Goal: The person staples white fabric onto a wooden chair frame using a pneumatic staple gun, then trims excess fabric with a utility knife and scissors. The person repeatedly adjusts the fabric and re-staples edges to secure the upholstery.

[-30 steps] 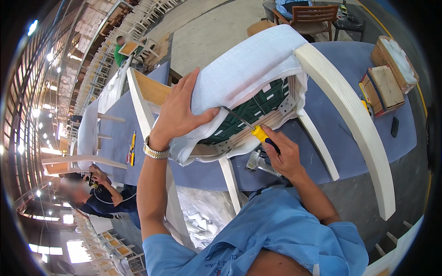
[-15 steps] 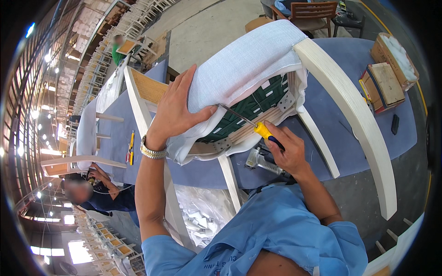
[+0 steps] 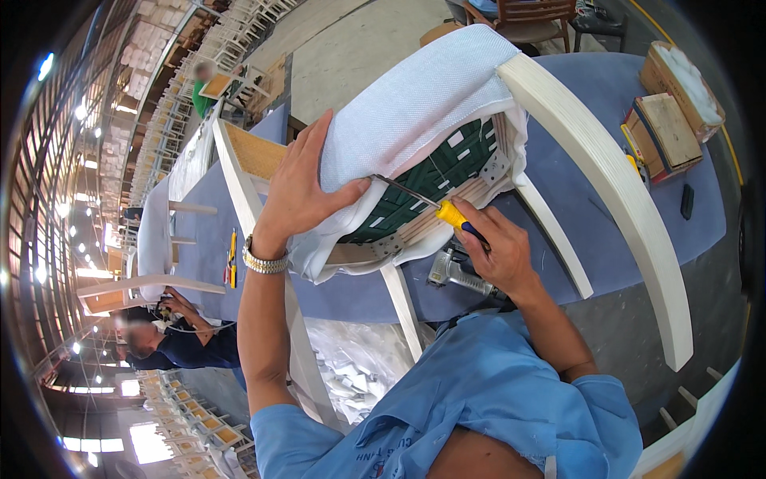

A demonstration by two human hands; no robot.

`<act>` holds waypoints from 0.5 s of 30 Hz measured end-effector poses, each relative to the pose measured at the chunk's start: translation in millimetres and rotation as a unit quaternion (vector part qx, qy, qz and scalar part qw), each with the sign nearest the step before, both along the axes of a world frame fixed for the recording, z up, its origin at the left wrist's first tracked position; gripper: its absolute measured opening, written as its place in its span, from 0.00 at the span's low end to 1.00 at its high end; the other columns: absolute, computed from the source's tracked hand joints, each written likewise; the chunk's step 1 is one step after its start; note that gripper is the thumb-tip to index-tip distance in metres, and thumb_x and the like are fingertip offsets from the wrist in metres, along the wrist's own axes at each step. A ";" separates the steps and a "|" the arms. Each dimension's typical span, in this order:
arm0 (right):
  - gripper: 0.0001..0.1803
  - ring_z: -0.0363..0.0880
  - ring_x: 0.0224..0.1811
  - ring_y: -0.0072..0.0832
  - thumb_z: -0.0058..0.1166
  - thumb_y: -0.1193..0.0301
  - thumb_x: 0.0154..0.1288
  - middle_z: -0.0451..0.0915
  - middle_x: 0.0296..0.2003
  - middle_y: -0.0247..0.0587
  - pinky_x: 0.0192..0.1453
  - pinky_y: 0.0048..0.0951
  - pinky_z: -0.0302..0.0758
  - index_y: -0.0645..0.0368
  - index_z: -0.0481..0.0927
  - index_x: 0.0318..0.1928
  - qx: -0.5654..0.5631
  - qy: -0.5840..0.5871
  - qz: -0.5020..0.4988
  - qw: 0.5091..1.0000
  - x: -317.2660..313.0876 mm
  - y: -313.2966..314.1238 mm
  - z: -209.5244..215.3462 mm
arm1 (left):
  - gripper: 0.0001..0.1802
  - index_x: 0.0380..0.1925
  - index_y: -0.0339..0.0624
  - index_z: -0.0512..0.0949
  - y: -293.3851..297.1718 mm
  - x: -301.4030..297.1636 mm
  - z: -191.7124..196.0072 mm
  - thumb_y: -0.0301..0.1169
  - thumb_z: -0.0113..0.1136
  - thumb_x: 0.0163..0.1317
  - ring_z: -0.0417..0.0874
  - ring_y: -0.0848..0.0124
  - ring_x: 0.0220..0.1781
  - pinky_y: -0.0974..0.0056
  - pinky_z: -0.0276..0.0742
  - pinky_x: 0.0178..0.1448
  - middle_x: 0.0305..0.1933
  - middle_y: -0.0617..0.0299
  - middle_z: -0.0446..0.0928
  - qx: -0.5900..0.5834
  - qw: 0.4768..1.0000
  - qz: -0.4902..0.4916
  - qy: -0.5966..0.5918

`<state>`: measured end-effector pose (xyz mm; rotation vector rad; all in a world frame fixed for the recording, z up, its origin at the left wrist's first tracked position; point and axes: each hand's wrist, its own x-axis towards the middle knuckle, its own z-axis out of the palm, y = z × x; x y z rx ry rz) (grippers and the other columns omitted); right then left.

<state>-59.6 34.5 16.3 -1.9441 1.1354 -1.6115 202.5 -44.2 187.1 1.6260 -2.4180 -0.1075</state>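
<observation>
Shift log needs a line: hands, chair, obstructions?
Right hand gripping yellow-handled screwdriver-like tool, tip near left thumb. Left hand spread on pale cover. Chair underside exposed, green webbing showing. Nothing visibly blocking; gun-shaped metal tool near right hand.

The left grip (image 3: 302, 195) spreads out, palm down, while the right grip (image 3: 499, 246) curls closed.

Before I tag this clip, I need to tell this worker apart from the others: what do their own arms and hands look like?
Both the left hand and right hand are ungloved, fingers uncovered. A silver-and-gold metal-link band, apparently a watch, circles the left wrist; none shows on the right. Light blue short sleeves leave the forearms bare.
</observation>
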 end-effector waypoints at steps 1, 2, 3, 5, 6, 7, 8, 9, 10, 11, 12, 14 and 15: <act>0.24 0.75 0.23 0.31 0.65 0.69 0.65 0.77 0.28 0.39 0.26 0.31 0.73 0.53 0.82 0.62 0.000 0.011 -0.009 1.000 -1.2 1.0 2.6 | 0.57 0.74 0.36 0.60 0.2 0.0 0.0 0.52 0.72 0.48 0.71 0.46 0.71 0.50 0.65 0.73 0.71 0.39 0.68 -0.003 1.000 -0.004 0.000; 0.24 0.75 0.24 0.31 0.65 0.68 0.65 0.77 0.28 0.39 0.26 0.30 0.73 0.52 0.82 0.62 -0.005 0.031 -0.015 0.999 -2.8 1.3 4.8 | 0.57 0.74 0.36 0.60 0.6 0.2 -0.1 0.52 0.72 0.48 0.71 0.46 0.70 0.50 0.65 0.73 0.70 0.39 0.68 -0.006 1.000 -0.007 0.000; 0.24 0.75 0.24 0.31 0.65 0.68 0.64 0.77 0.28 0.38 0.26 0.30 0.73 0.51 0.82 0.62 -0.009 0.051 -0.023 0.998 -4.3 1.7 6.3 | 0.57 0.74 0.35 0.59 0.5 0.3 -0.6 0.52 0.71 0.48 0.71 0.46 0.69 0.50 0.66 0.73 0.70 0.39 0.68 -0.009 1.000 -0.012 0.000; 0.25 0.76 0.24 0.31 0.66 0.67 0.64 0.78 0.28 0.38 0.26 0.30 0.74 0.51 0.82 0.62 -0.020 0.078 -0.028 0.996 -6.2 -2.0 4.9 | 0.56 0.74 0.34 0.59 -0.2 -0.4 -2.6 0.51 0.70 0.49 0.72 0.45 0.68 0.49 0.65 0.72 0.70 0.39 0.68 -0.014 1.000 -0.014 -0.008; 0.25 0.77 0.24 0.31 0.66 0.66 0.64 0.79 0.29 0.38 0.27 0.31 0.74 0.51 0.82 0.63 -0.030 0.086 -0.027 0.996 -8.5 -9.0 4.3 | 0.56 0.74 0.34 0.59 -0.9 -1.4 -1.8 0.51 0.70 0.49 0.72 0.44 0.67 0.49 0.65 0.72 0.70 0.39 0.68 -0.019 1.000 -0.016 -0.011; 0.26 0.78 0.25 0.32 0.66 0.65 0.64 0.79 0.29 0.39 0.27 0.31 0.74 0.52 0.81 0.63 -0.040 0.093 -0.025 0.995 -9.3 -15.3 3.5 | 0.56 0.74 0.33 0.59 -1.1 -0.8 -2.3 0.51 0.69 0.49 0.72 0.44 0.66 0.49 0.65 0.71 0.70 0.39 0.68 -0.025 0.999 -0.020 -0.019; 0.26 0.79 0.26 0.33 0.66 0.65 0.64 0.81 0.31 0.40 0.28 0.32 0.76 0.52 0.81 0.63 -0.024 0.043 0.016 0.999 -5.4 -21.6 -3.4 | 0.56 0.74 0.33 0.59 -0.7 0.6 -3.5 0.51 0.69 0.50 0.72 0.44 0.66 0.49 0.65 0.71 0.70 0.38 0.68 -0.030 0.999 -0.023 -0.027; 0.26 0.80 0.26 0.35 0.65 0.65 0.65 0.82 0.32 0.41 0.30 0.32 0.77 0.53 0.81 0.63 -0.010 -0.005 0.053 0.999 -1.7 -30.1 -15.0 | 0.55 0.74 0.32 0.59 -2.5 -1.3 -3.9 0.51 0.68 0.50 0.72 0.44 0.65 0.49 0.65 0.71 0.70 0.38 0.68 -0.037 0.998 -0.030 -0.033; 0.26 0.81 0.27 0.37 0.65 0.65 0.65 0.83 0.33 0.43 0.31 0.33 0.78 0.53 0.81 0.63 0.006 -0.053 0.093 0.994 0.4 -34.8 -18.7 | 0.55 0.74 0.32 0.58 -1.4 -0.7 -3.3 0.50 0.68 0.51 0.70 0.44 0.67 0.49 0.63 0.72 0.71 0.38 0.67 -0.027 0.999 -0.028 -0.029; 0.25 0.82 0.29 0.39 0.65 0.66 0.65 0.84 0.35 0.44 0.34 0.34 0.79 0.54 0.81 0.63 0.024 -0.032 0.095 0.995 -1.2 -35.7 -19.7 | 0.54 0.75 0.32 0.58 0.6 0.7 -2.2 0.49 0.68 0.52 0.69 0.44 0.70 0.49 0.62 0.74 0.71 0.37 0.66 -0.017 0.999 -0.027 -0.025; 0.25 0.83 0.31 0.41 0.64 0.66 0.66 0.85 0.37 0.46 0.37 0.35 0.80 0.55 0.80 0.63 0.042 -0.011 0.099 0.994 -0.9 -36.1 -18.8 | 0.54 0.75 0.32 0.57 1.9 3.2 -1.5 0.48 0.68 0.53 0.67 0.44 0.72 0.49 0.60 0.75 0.72 0.37 0.65 -0.007 0.999 -0.024 -0.022; 0.24 0.86 0.35 0.43 0.63 0.67 0.66 0.86 0.40 0.48 0.41 0.36 0.82 0.55 0.81 0.62 0.055 -0.002 0.108 0.993 1.5 -40.6 -16.6 | 0.54 0.74 0.32 0.58 -0.8 8.6 -4.9 0.50 0.68 0.52 0.70 0.44 0.68 0.48 0.63 0.72 0.71 0.37 0.66 -0.030 0.999 -0.028 -0.024; 0.23 0.86 0.37 0.43 0.63 0.67 0.66 0.87 0.41 0.49 0.42 0.36 0.83 0.55 0.81 0.62 0.054 -0.014 0.116 0.992 4.2 -40.5 -17.9 | 0.55 0.74 0.32 0.59 1.1 9.9 -8.7 0.51 0.68 0.51 0.72 0.44 0.66 0.48 0.65 0.70 0.70 0.38 0.67 -0.037 0.999 -0.029 -0.024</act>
